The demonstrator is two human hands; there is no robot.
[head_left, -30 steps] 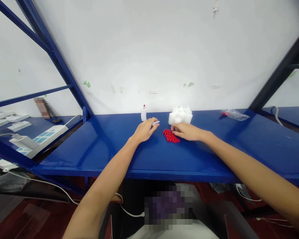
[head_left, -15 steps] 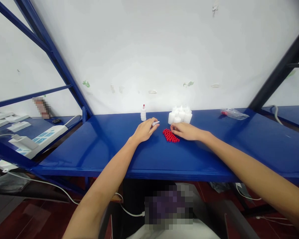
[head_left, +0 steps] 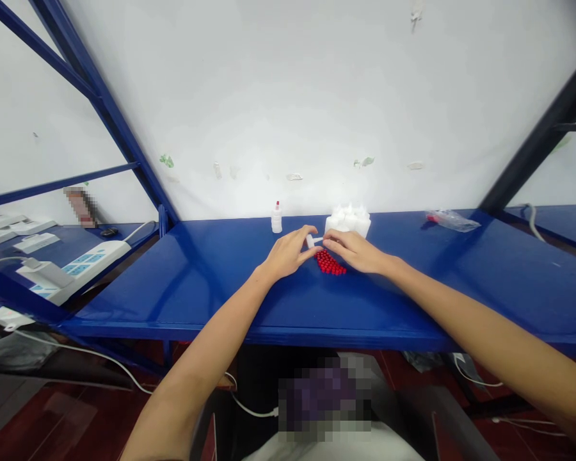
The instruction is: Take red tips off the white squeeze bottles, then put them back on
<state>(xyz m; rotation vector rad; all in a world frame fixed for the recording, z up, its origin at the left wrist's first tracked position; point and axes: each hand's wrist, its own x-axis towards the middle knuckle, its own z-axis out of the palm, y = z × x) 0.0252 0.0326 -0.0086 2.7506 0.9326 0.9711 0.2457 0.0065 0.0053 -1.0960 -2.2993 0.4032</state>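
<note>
My left hand (head_left: 292,251) is closed around a small white squeeze bottle (head_left: 310,241), mostly hidden in the fingers. Its thin white nozzle (head_left: 318,239) points right. The fingers of my right hand (head_left: 352,248) are pinched together at the nozzle's tip; whatever they hold is hidden. Just below both hands, a cluster of small red caps (head_left: 329,263) lies on the blue table (head_left: 288,304). Behind my right hand stands a group of white bottles (head_left: 349,221) with bare nozzles. One white bottle with a red cap (head_left: 276,221) stands apart, beyond my left hand.
A clear plastic bag (head_left: 454,221) with something red in it lies at the back right. On the left are a power strip (head_left: 84,266) and white adapters (head_left: 37,243). Blue metal posts (head_left: 120,128) frame the table, with a white wall (head_left: 288,96) behind.
My right hand has left the red caps and moved slightly left and up to the nozzle. My left hand has brought the bottle right, over the caps' far edge.
</note>
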